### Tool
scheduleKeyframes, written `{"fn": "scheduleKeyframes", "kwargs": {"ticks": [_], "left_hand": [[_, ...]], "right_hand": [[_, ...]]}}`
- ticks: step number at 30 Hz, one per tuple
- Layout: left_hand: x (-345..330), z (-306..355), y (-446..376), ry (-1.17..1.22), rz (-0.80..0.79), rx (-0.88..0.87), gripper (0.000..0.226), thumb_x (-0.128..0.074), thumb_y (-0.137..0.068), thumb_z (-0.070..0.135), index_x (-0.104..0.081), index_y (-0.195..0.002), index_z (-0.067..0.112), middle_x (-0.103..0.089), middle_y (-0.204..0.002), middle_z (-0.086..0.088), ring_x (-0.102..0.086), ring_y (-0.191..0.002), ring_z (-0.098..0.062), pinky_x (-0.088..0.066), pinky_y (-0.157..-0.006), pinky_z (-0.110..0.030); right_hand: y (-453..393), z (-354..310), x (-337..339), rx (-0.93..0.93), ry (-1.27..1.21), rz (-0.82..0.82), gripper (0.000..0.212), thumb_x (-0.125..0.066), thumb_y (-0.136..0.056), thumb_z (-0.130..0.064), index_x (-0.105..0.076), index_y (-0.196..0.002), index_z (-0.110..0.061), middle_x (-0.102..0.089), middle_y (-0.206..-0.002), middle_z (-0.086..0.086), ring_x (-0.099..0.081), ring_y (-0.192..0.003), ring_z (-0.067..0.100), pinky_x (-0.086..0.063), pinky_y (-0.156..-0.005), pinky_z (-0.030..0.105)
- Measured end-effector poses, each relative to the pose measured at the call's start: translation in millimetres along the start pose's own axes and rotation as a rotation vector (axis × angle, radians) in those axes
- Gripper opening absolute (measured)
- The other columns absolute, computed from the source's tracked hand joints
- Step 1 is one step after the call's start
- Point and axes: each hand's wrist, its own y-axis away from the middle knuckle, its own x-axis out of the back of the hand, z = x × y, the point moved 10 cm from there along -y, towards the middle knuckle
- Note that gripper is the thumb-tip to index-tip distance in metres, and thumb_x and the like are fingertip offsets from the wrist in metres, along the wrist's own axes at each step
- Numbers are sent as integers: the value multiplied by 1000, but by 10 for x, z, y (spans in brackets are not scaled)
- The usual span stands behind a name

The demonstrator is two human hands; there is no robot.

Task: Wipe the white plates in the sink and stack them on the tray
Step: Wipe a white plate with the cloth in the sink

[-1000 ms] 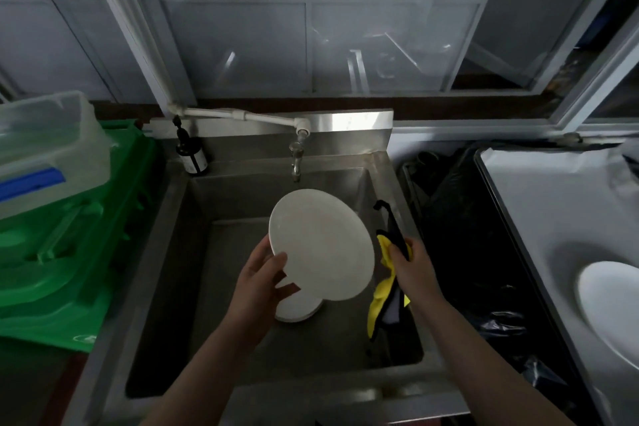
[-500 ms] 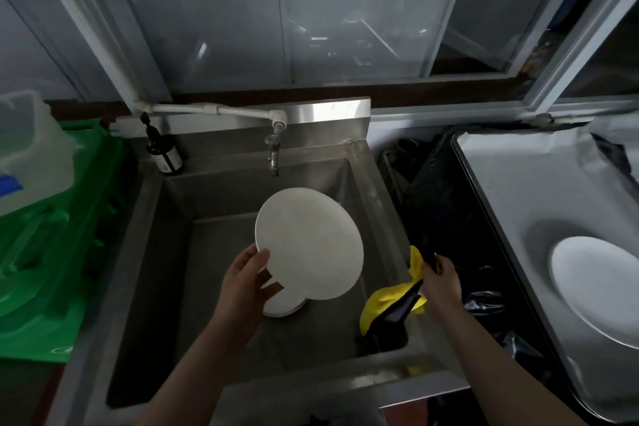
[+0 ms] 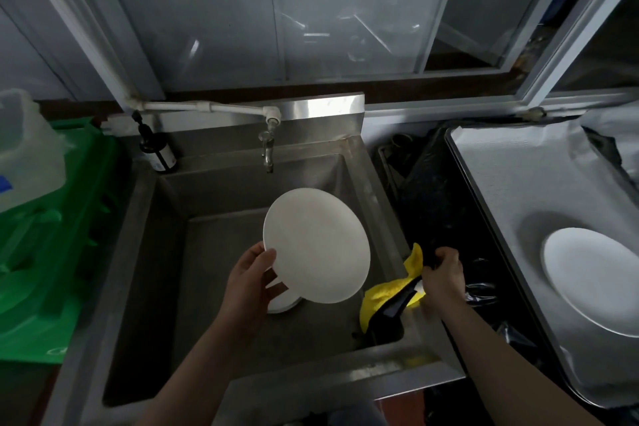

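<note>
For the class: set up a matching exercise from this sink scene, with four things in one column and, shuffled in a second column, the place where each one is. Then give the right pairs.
Things
1. raised white plate
2. yellow and black cloth
3. dark pump bottle
4. plate on the tray

Places
A. on the back left corner of the sink
B. on the foil-lined tray, at the right
C. held by the left hand over the basin
D. gripped by the right hand at the sink's right rim

Pairs: 1-C, 2-D, 3-A, 4-B
</note>
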Motion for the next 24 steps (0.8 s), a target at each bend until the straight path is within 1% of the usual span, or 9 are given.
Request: {"fn": "scheduleKeyframes", "kwargs": {"ticks": [3, 5, 9, 12, 14, 17, 19, 21, 24], "left_hand": [[8, -14, 19, 0, 2, 3, 18, -53, -100, 18, -64, -114, 17, -72, -104, -4, -68, -88, -18, -54, -59, -27], [7, -33, 31, 1, 9, 11, 17, -53, -100, 18, -64, -113, 17, -72, -104, -4, -68, -86, -18, -54, -58, -27], [-8, -49, 55, -4, 6, 12, 15, -54, -99, 18, -64, -110, 13, -72, -104, -7, -69, -82, -16, -54, -56, -26], [9, -40, 72, 4, 6, 10, 17, -54, -100, 19, -64, -113, 15, -73, -107, -6, -69, -88, -19, -55, -58, -27], [29, -18, 89, 10, 7, 3, 19, -54, -100, 20, -64, -116, 15, -73, -107, -6, -69, -90, -20, -55, -58, -27], [71, 2, 105, 9, 17, -2, 21, -55, -100, 22, -66, -116, 14, -74, -106, -7, -70, -89, -20, -55, -58, -26], [109, 34, 112, 18, 24, -9, 21, -55, -100, 22, -67, -115, 13, -74, -105, -8, -71, -87, -20, -55, -58, -26], [147, 70, 119, 30, 28, -18, 21, -55, -100, 22, -67, -113, 11, -74, -104, -9, -71, -85, -18, -55, -58, -27], [204, 113, 144, 40, 26, -36, 23, -55, -100, 24, -68, -113, 11, -74, -106, -9, -72, -91, -21, -56, -62, -29]], "right_hand": [[64, -35, 27, 12, 20, 52, 36, -59, -82, 2, -50, -115, -12, -48, -127, 17, -50, -111, 39, -45, -83, 44], [94, -91, 26, 53, 38, 62, 36, -59, -80, 2, -51, -113, -13, -48, -128, 16, -47, -115, 38, -45, -89, 49], [149, -200, -39, 93, 52, 17, 45, -61, -87, -7, -49, -130, -9, -45, -139, 16, -38, -129, 36, -39, -103, 52], [220, -324, -91, 132, 92, -1, 58, -61, -88, -10, -41, -142, -11, -29, -155, 15, -24, -142, 35, -28, -114, 51], [282, -436, -117, 155, 111, -9, 63, -60, -88, -10, -37, -146, -12, -20, -160, 14, -17, -146, 34, -23, -117, 50], [382, -656, -213, 209, 73, -65, 61, -60, -88, -11, -39, -145, -11, -34, -154, 13, -31, -140, 35, -30, -113, 49], [482, -809, -290, 196, -34, -120, 52, -57, -92, -13, -44, -142, -11, -46, -144, 10, -45, -130, 32, -40, -102, 42], [580, -932, -362, 176, -129, -170, 42, -55, -96, -20, -51, -138, -13, -53, -138, 7, -51, -125, 28, -42, -95, 35], [679, -1133, -399, 228, -136, -185, 33, -54, -98, -27, -60, -129, -15, -63, -126, 5, -56, -115, 23, -42, -87, 30]]}}
